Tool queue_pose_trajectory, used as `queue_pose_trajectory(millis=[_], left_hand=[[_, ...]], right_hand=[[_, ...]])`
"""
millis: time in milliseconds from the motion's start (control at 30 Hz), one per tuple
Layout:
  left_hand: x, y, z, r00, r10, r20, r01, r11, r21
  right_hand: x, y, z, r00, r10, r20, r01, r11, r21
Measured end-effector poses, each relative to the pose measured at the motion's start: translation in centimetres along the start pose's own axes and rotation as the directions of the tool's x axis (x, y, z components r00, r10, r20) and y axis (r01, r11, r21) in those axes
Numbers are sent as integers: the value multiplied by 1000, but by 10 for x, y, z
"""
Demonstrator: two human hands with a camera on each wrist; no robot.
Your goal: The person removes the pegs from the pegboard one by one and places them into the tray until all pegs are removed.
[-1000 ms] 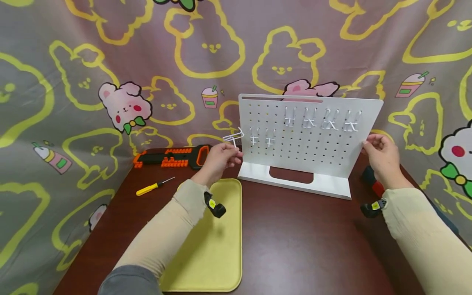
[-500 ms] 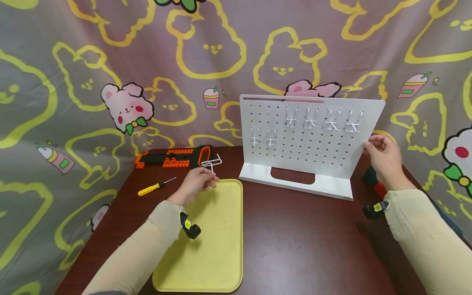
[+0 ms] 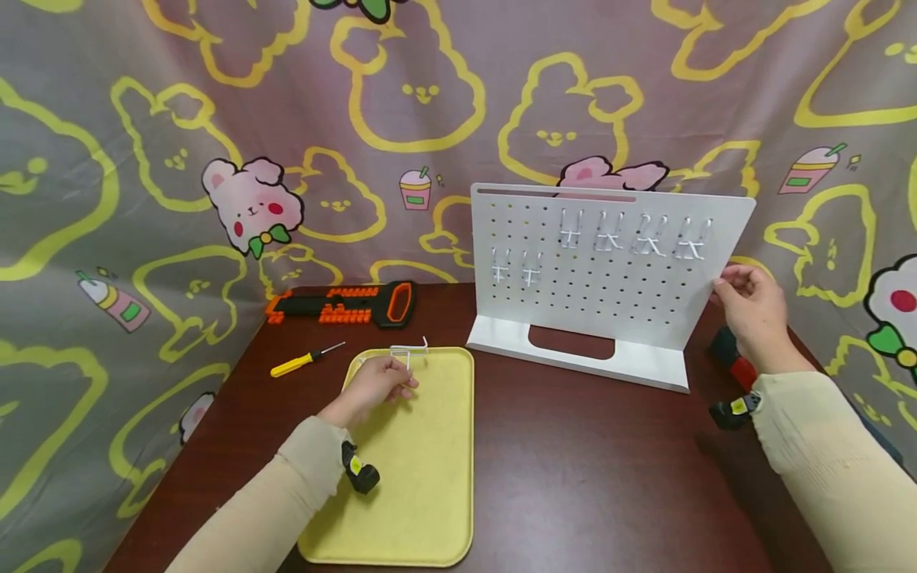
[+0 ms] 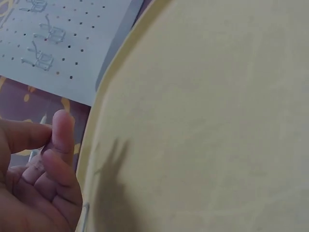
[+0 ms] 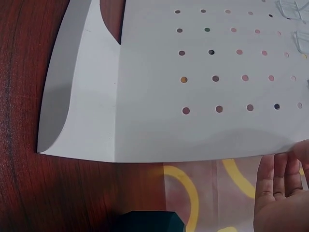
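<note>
My left hand (image 3: pixel 380 383) pinches a white wire pegboard hook (image 3: pixel 410 348) between thumb and fingers, over the far end of the yellow tray (image 3: pixel 430 469). In the left wrist view those fingers (image 4: pixel 63 130) hide most of the hook. The white pegboard (image 3: pixel 609 282) stands upright on its base, several wire hooks (image 3: pixel 607 231) hanging in its upper rows and two more lower at the left. At the board's right edge, my right hand (image 3: pixel 752 306) grips the rim with thumb and fingers. The right wrist view shows the hand (image 5: pixel 285 193) only partly.
Left of the tray lies a yellow-handled screwdriver (image 3: pixel 304 360). An orange and black tool holder (image 3: pixel 340 306) rests against the back curtain. Behind the right hand a dark and red tool (image 3: pixel 734 358) is partly hidden. Patterned curtains enclose the brown table (image 3: pixel 573 469).
My left hand has carried the hook away from the board's left edge, leftward and nearer, to over the tray. The right hand has kept its grip on the board.
</note>
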State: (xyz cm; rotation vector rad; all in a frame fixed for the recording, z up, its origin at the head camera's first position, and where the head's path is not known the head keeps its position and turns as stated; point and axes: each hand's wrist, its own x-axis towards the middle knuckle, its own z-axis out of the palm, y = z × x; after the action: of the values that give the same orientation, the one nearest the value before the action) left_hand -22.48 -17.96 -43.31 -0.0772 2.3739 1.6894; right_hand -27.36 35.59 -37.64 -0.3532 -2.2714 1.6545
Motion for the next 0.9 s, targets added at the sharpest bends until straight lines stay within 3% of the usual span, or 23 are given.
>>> queue_pose_trajectory(millis=[467, 667, 900], left_hand=[[-2, -13, 3, 993, -120, 18, 119, 992, 27], [2, -14, 1, 994, -107, -13, 107, 994, 6], [5, -13, 0, 995, -96, -8, 96, 995, 20]], right_hand=[[0, -1, 1, 1000, 20, -10, -20, 999, -35], [0, 0, 1, 999, 31, -23, -32, 999, -33], [-1, -2, 1, 999, 44, -25, -44, 999, -24]])
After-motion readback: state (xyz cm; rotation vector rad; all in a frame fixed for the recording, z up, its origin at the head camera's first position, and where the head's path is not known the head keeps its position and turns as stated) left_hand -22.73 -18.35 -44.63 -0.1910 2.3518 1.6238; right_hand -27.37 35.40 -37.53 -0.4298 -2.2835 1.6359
